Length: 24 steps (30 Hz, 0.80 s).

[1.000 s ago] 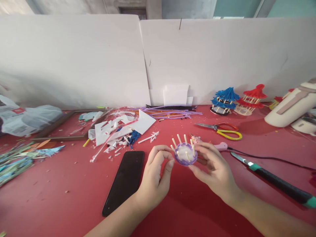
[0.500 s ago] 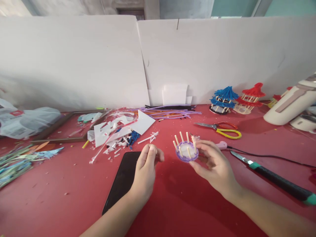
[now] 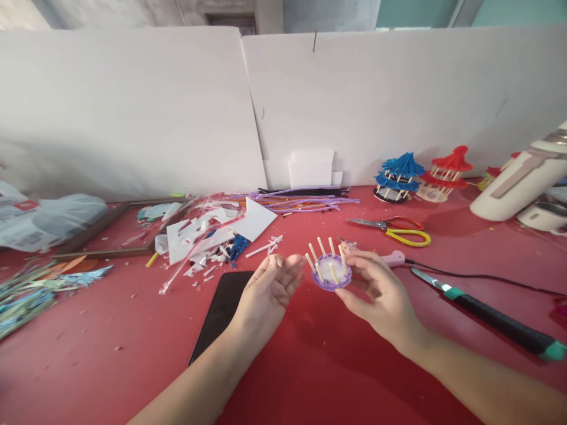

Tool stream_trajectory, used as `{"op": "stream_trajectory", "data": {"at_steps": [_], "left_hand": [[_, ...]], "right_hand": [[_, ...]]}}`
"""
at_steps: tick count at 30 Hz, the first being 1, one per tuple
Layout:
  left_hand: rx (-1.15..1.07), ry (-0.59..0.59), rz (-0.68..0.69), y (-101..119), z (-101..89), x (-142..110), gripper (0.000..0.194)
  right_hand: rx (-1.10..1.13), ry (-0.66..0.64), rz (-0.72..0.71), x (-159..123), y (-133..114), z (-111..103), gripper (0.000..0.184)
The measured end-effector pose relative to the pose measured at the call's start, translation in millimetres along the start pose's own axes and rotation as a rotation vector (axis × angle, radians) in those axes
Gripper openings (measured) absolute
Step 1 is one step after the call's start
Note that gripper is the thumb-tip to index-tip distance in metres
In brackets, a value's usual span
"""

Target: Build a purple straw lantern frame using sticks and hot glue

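Observation:
Thumb and fingers of my right hand (image 3: 387,298) grip the right edge of a small round model base (image 3: 325,287). It has a purple fuzzy rim, a pale centre and several short wooden sticks standing up around it. Just left of the base, my left hand (image 3: 266,295) is turned palm up with its fingers stretched out and slightly curled; I see nothing in it. A black phone (image 3: 220,310) lies partly under my left wrist. Behind my right hand is a pink tool with a cord (image 3: 393,258), partly hidden.
Scissors (image 3: 405,235) and a green-black cutter (image 3: 496,321) lie to the right. Blue (image 3: 401,172) and red (image 3: 446,171) pavilion models stand behind, near a white bottle (image 3: 509,186). Purple pipe cleaners (image 3: 305,203), paper scraps (image 3: 259,219) and a plastic bag (image 3: 57,218) lie along the white board (image 3: 177,112).
My left hand has uncurled from a closed pinch to palm up, fingers spread toward the base. My right hand still holds the base, in nearly the same place.

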<state>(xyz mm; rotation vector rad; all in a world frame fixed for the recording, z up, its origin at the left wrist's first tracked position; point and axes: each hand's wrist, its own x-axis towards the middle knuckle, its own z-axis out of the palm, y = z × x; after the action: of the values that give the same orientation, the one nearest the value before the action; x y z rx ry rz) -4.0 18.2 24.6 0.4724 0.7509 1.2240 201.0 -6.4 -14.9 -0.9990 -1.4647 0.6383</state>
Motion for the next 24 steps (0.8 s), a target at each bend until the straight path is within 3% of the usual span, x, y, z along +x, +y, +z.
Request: {"op": "stream_trajectory", "data": {"at_steps": [4, 11, 15, 18, 21, 24], "left_hand": [[0.059, -0.073, -0.003, -1.0, 2.3, -3.3, 0.034], [0.532, -0.115, -0.086, -13.2, 2.2, -12.0, 0.041], [0.668, -0.230, -0.153, -15.1, 2.4, -14.0, 0.045], [0.731, -0.298, -0.119, -12.6, 2.8, -13.1, 0.044], [0.746, -0.226, -0.048, -2.3, 6.1, -11.9, 0.038], [0.744, -0.121, 0.076, 21.8, 15.3, -9.5, 0.034]], "right_hand": [[-0.004, -0.015, 0.006, -0.8, 1.2, -0.8, 0.034], [-0.038, -0.012, -0.010, 0.5, -0.7, -2.1, 0.032], [-0.069, -0.009, -0.007, 0.1, -0.2, -3.5, 0.032], [-0.088, -0.020, -0.013, -1.3, -0.6, -4.5, 0.034], [-0.033, -0.006, -0.018, -1.9, -1.8, -5.3, 0.035], [0.032, 0.010, 0.010, -0.7, -2.4, -7.0, 0.033]]}}
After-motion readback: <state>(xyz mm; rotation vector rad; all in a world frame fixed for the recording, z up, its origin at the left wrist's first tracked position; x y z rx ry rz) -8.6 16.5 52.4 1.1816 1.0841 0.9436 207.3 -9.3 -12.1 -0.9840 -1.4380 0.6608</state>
